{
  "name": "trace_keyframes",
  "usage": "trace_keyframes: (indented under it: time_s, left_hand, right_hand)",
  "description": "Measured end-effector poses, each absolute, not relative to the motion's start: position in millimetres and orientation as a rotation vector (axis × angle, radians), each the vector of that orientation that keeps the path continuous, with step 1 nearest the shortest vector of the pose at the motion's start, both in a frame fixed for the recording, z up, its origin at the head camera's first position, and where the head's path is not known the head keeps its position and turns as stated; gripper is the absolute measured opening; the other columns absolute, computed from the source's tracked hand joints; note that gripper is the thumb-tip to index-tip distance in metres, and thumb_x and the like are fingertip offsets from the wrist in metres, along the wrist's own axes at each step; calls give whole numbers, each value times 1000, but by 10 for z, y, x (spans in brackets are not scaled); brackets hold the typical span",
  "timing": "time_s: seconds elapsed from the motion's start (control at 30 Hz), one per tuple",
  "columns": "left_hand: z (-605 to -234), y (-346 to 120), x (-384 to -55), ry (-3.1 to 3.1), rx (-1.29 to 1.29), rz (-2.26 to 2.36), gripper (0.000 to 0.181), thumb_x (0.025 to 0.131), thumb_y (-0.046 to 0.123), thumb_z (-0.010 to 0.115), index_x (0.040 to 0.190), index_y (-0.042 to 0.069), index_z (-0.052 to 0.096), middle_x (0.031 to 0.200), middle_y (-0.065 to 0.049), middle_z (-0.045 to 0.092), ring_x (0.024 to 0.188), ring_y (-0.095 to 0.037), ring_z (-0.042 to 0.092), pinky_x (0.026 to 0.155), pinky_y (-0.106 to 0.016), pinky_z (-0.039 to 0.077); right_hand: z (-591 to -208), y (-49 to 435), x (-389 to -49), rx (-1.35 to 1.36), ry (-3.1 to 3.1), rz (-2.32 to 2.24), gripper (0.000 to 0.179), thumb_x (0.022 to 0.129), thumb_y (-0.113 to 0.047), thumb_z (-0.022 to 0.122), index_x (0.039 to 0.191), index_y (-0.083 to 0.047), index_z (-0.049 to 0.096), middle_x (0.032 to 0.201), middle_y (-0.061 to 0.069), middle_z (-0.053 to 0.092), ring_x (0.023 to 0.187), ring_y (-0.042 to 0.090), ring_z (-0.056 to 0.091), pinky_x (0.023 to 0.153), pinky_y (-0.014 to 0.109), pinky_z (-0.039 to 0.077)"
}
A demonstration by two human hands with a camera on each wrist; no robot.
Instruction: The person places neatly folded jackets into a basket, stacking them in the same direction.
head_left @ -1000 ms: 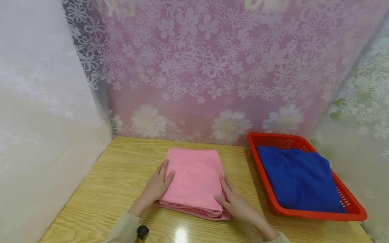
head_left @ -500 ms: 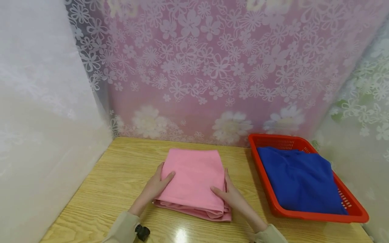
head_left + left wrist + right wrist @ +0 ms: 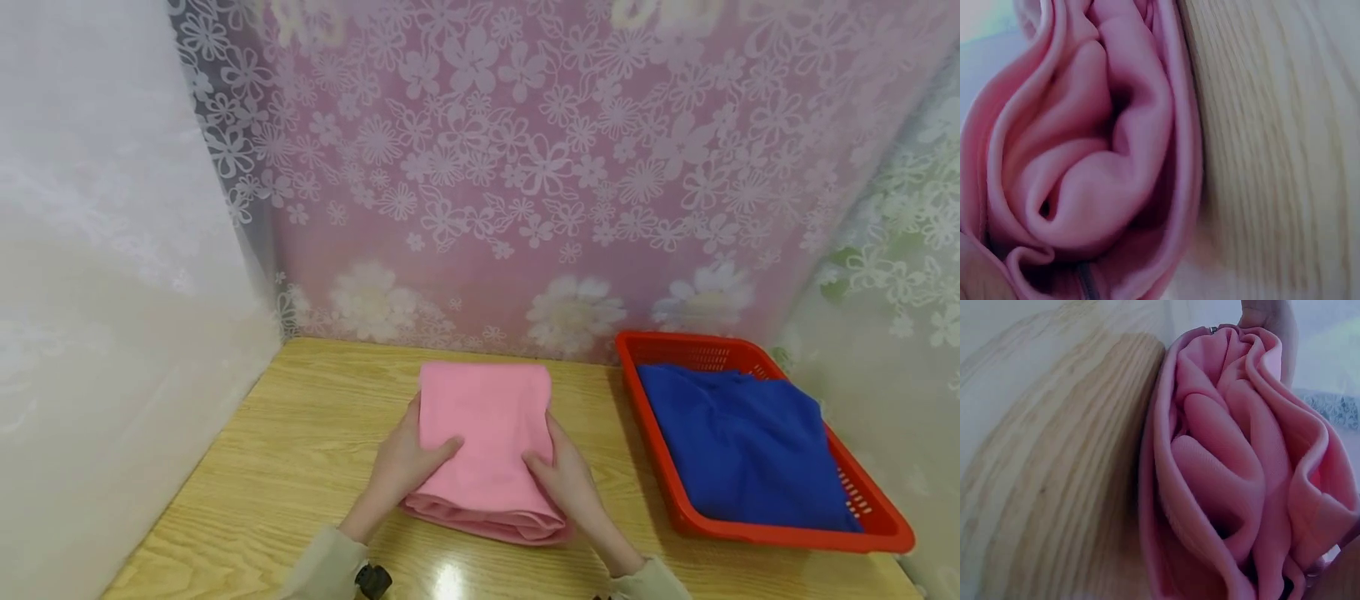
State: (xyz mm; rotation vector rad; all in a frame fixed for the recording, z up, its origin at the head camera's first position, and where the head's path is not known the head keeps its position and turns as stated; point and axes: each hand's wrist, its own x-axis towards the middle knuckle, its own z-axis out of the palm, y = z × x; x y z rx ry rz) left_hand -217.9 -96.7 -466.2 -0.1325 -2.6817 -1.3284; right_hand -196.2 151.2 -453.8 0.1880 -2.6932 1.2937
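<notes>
The folded pink cloth is lying on the wooden table, roughly at its centre and near the back wall. The left hand is gripping the cloth's left edge: the thumb is lying across the top surface while the fingers are curling along and under the side. The right hand is gripping the right edge in the same way, with its thumb on top and its fingers wrapping the side. Both hands are holding the near half of the bundle.

The left wrist view is showing the layered folds of the pink cloth bunching against the table. The right wrist view is showing the same folds from the opposite side, resting on the wood grain.

A red basket is sitting on the table to the right of the cloth, apart from it. A blue cloth is lying inside the basket. A flowered pink curtain is hanging behind the table.
</notes>
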Motion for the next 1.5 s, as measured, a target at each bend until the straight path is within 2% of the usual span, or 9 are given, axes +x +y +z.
trace_keyframes:
  time_s: [0.1,0.2,0.43,0.7,0.97,1.23,1.33,1.4,1.5]
  left_hand:
    - [-4595,-897,-2117,-2644,-140,-1317,100,85,45,78,161,8,25,144,-25,54,107,-41,66,82,-55,55]
    - [-4509,-834,-2064,-2612,-175,-1278,100,85,43,77,162,7,24,146,-24,52,107,-41,66,79,-53,57]
    - [-4205,-682,-2026,-2576,-242,-1158,99,88,45,73,162,6,20,155,-21,43,126,-43,57,88,-58,54]
    - [-3891,-332,-2069,-2650,-261,-1064,101,89,51,69,162,4,19,148,-24,50,115,-44,62,86,-58,53]
    - [-3655,125,-2135,-2684,-365,-1011,106,90,55,66,162,2,10,147,-21,51,109,-41,65,83,-53,54]
    - [-3369,707,-2230,-2710,-501,-996,107,92,57,63,162,-1,5,153,-22,45,108,-36,66,79,-45,56]
    - [-3322,964,-2277,-2696,-560,-1026,107,92,55,63,161,-2,4,149,-21,50,113,-32,65,83,-43,56]
    - [-3300,1139,-2305,-2690,-593,-1025,106,93,54,63,161,-4,5,146,-20,54,121,-30,61,95,-41,52]
    - [-3270,1398,-2340,-2702,-597,-999,104,93,56,62,161,-4,11,139,-18,58,122,-29,60,102,-36,47]
  right_hand:
    - [-4468,1489,-1922,210,-2674,1191,66,93,-6,69,150,10,39,149,31,46,136,47,46,108,60,39]
    - [-4395,1483,-1880,233,-2656,1137,62,94,-4,67,148,12,41,147,32,47,135,46,47,108,59,40]
    - [-4152,1551,-1839,325,-2537,1026,59,92,3,66,145,14,43,138,34,54,124,50,56,101,61,45]
    - [-3851,1864,-1771,170,-2571,963,46,95,-5,66,138,0,53,128,27,63,111,47,63,96,64,47]
    - [-3581,2347,-1688,112,-2619,909,53,99,-10,63,148,-4,44,139,29,56,119,50,58,100,69,42]
    - [-3235,2923,-1603,11,-2658,771,55,100,-13,60,150,-2,39,136,37,53,114,58,55,95,74,41]
    - [-3142,3185,-1606,-13,-2640,667,51,99,-13,61,146,0,43,129,40,54,109,60,54,90,74,41]
    - [-3086,3364,-1623,-17,-2630,636,49,99,-12,60,144,2,45,127,42,54,108,61,54,90,74,41]
    - [-3018,3638,-1667,-21,-2639,647,50,100,-10,57,145,7,43,130,43,50,111,61,51,93,74,39]
